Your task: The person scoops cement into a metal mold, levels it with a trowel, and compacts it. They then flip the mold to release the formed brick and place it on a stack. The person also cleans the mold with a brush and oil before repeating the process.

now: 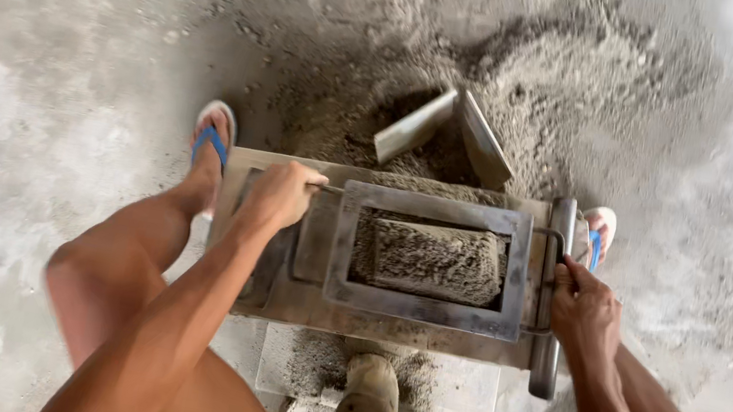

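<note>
The left hand and right hand each gripped a handle of the grey steel block mould, packed with damp, rough cement mix.

We record a rectangular steel block mould, grey and mortar-caked, lying level on the floor. Its inner frame encloses a compacted grey block with a rough top. A thin handle at each short side is gripped by the left hand and right hand.

Grey metal mould, grey sand, blue-strapped sandal
</note>
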